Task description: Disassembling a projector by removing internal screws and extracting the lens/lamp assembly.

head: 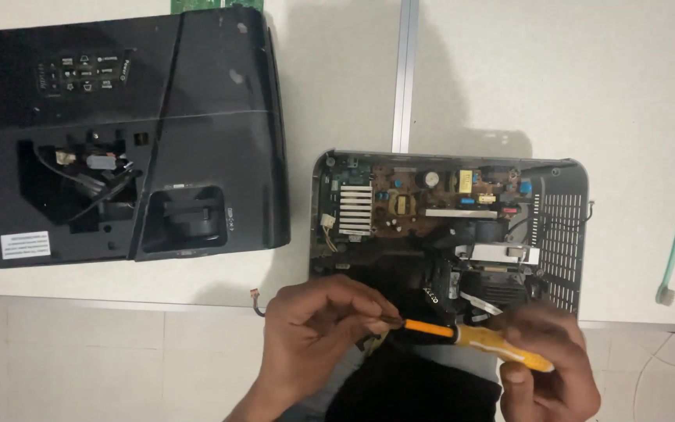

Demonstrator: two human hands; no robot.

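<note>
A white table [494, 70] carries a black projector top cover [119, 133] at its left and the opened projector chassis [447, 219], circuit board exposed, at its near edge. Below the chassis, the right hand [544, 367] grips a yellow-handled screwdriver [478, 340]; the left hand [314, 328] pinches its tip.

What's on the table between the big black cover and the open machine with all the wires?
Between black cover and opened device, the head view shows only bare white table.
</note>
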